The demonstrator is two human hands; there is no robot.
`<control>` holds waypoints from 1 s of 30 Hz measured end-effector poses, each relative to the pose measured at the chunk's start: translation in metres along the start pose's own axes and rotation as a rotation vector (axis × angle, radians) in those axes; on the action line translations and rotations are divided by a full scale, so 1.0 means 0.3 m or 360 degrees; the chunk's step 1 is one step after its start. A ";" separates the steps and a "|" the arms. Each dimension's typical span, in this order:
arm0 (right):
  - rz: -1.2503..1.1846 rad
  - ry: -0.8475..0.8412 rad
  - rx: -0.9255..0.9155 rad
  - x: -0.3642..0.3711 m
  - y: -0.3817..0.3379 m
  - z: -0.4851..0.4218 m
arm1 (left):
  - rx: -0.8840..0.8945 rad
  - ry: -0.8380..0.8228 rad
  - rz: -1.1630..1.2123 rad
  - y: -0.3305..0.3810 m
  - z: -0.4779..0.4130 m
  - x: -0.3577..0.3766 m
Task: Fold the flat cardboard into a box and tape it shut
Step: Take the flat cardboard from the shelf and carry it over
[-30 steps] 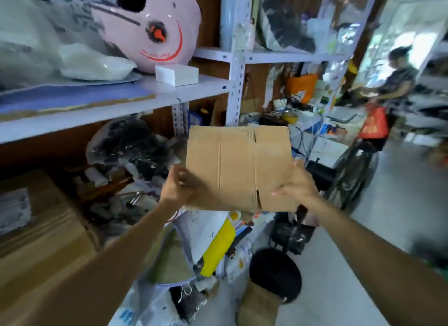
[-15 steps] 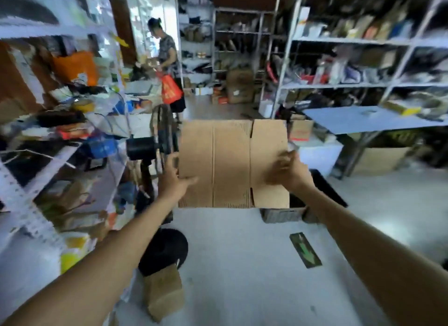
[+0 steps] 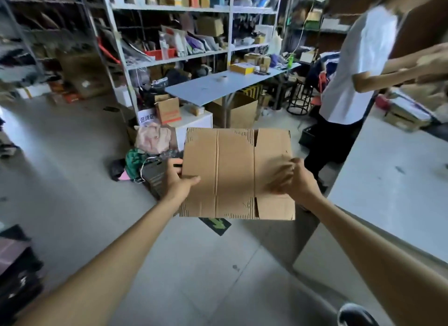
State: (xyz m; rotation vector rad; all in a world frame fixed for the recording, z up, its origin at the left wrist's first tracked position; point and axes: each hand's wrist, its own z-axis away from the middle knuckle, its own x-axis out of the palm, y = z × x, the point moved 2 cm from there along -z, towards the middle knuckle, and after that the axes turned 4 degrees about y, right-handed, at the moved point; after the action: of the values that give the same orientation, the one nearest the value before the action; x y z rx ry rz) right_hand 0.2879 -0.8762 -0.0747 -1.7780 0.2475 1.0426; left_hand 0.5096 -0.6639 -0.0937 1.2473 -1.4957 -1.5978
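Both hands' fingertips behind flat cardboard [image 3: 236, 172]

A grey floor [image 3: 60, 170] carries open cardboard boxes [image 3: 238, 112] and a green arrow sticker [image 3: 217, 225]. A pale blue counter [image 3: 208, 89] holds a tape roll [image 3: 223, 78].

Flat cardboard [image 3: 236, 172] is held between left hand [image 3: 178, 177] and right hand [image 3: 297, 180]; behind stands a table [image 3: 208, 90], shelves [image 3: 174, 29] beyond it

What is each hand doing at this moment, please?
Left hand: closed on the left edge of the flat cardboard.
Right hand: closed on the cardboard's right part; its fingers are blurred.
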 end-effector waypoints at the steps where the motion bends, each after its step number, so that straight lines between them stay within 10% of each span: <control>1: 0.0027 0.0016 0.0036 0.002 0.022 -0.031 | -0.0025 -0.0025 0.0007 -0.006 -0.034 0.047; 30: 0.0030 0.0093 0.0269 0.231 0.155 -1.931 | -0.0119 -0.0269 -0.0046 0.001 -1.808 1.161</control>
State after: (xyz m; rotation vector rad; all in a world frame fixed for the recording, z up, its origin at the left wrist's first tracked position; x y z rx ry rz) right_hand 0.6116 -1.3633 -0.0935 -1.6577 0.3781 0.9552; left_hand 0.8778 -1.1920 -0.1261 1.1205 -1.5100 -1.7995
